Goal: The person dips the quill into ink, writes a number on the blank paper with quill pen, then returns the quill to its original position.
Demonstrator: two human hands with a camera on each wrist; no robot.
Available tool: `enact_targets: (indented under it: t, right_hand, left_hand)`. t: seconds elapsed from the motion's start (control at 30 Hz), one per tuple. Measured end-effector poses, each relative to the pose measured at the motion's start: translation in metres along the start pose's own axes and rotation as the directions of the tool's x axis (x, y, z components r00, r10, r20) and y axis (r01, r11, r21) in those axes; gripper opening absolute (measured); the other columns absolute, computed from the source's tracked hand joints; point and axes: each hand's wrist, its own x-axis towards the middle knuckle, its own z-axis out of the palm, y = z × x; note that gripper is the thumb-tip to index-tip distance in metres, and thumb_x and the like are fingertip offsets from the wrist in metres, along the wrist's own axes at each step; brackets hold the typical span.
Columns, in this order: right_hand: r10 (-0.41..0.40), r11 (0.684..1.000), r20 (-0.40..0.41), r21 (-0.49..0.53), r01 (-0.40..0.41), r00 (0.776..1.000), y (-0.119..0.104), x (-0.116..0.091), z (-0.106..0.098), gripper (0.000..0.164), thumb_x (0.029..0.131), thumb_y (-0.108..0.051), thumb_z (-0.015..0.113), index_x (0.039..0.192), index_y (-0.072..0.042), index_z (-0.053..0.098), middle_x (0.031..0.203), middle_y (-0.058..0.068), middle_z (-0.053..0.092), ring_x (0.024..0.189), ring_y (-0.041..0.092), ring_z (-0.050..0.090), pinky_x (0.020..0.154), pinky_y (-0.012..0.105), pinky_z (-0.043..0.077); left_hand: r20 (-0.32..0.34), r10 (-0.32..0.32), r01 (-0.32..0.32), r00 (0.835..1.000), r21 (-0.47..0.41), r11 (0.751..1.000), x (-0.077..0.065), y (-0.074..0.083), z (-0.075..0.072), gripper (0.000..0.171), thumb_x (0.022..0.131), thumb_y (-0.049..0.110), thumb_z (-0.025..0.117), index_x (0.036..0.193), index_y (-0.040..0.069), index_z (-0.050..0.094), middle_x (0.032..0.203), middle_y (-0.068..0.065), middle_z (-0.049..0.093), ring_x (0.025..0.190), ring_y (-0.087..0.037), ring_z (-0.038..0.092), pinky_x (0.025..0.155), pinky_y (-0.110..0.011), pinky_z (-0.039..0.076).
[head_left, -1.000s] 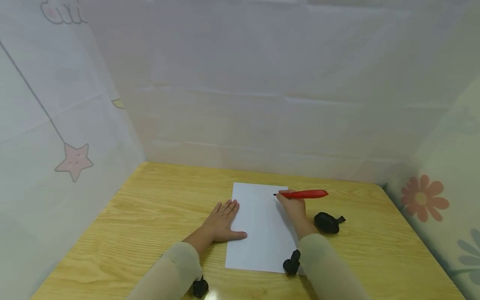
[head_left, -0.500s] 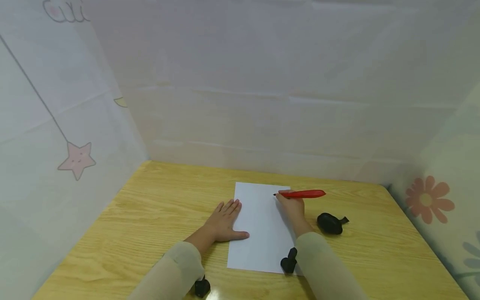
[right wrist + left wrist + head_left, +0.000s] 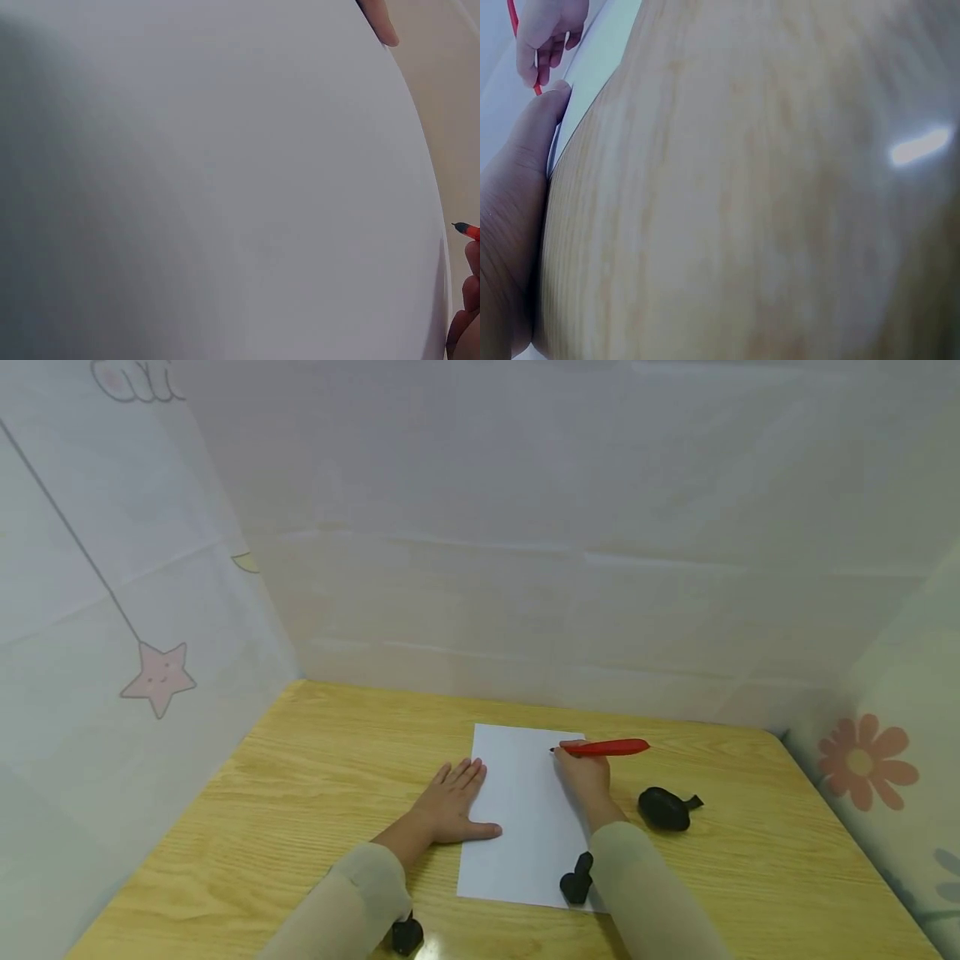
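Note:
A white sheet of paper (image 3: 517, 827) lies on the wooden table. Its left edge is under my left hand (image 3: 448, 806), which rests flat with fingers spread and thumb across the sheet. My right hand (image 3: 588, 777) pinches a red pen (image 3: 618, 747) near its dark tip, over the upper right of the paper. The pen slants low, its back end to the right. In the right wrist view the pen tip (image 3: 462, 227) shows just above the curled fingers (image 3: 471, 294). No marks show on the paper. In the left wrist view, the left thumb (image 3: 536, 127) overlaps the sheet.
A black oval object with a short tail (image 3: 663, 810) lies on the table right of my right forearm. Small black pieces (image 3: 576, 883) hang under both sleeves. White cloth walls (image 3: 525, 568) with printed figures enclose the table's back and sides.
The right hand and the pen have shifted slightly left over the paper. My left hand stays flat in place. The whole head view has drifted a little.

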Motion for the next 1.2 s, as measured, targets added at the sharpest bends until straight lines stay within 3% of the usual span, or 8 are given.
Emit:
enact_targets:
  t: [0.8, 1.2]
  right_hand:
    - [-0.004, 1.0, 0.016, -0.016, 0.004, 1.0, 0.0026, 0.0019, -0.001, 0.035, 0.092, -0.023, 0.066, 0.123, -0.007, 0.06, 0.129, 0.017, 0.06, 0.121, 0.033, 0.052, 0.114, 0.053, 0.035]
    - [0.022, 1.0, 0.011, -0.013, -0.022, 1.0, 0.0028, 0.0018, -0.0006, 0.04, 0.092, -0.023, 0.067, 0.127, -0.006, 0.057, 0.129, 0.017, 0.06, 0.121, 0.034, 0.053, 0.112, 0.052, 0.039]
  left_hand:
    - [0.014, -0.003, 0.003, 1.0, 0.035, 0.999, -0.0001, 0.0006, 0.0003, 0.106, 0.085, 0.081, 0.04, 0.159, 0.011, 0.009, 0.167, -0.004, 0.006, 0.155, -0.02, 0.004, 0.125, -0.046, 0.006]
    - [0.021, -0.007, 0.007, 1.0, 0.017, 1.0, -0.0003, 0.002, 0.0001, 0.107, 0.084, 0.081, 0.04, 0.159, 0.011, 0.008, 0.167, -0.003, 0.004, 0.155, -0.019, 0.001, 0.125, -0.046, 0.004]
